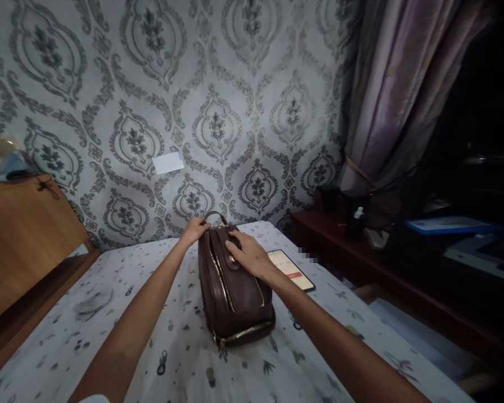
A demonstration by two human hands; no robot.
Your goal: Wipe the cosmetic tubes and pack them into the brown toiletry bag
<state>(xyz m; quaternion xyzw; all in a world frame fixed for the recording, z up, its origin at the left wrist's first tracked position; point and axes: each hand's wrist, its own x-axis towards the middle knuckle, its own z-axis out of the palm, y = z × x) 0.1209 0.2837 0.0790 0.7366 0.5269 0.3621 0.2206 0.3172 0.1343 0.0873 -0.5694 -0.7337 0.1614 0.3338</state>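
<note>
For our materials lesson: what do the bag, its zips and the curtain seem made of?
Bag: likely leather or imitation, smooth brown with soft sheen. Zips: probably metal, gold-toned and glinting. Curtain: fabric, perhaps satin-like, hanging in glossy folds.

The right forearm (319, 322) obscures part of the phone (306, 278); lettering on its red button (294, 275) is too small to read. The bag's (244, 292) far side is concealed from my position. The curtain (397, 84) exceeds the view's upper edge; the wooden panel (27, 235), the left.
</note>
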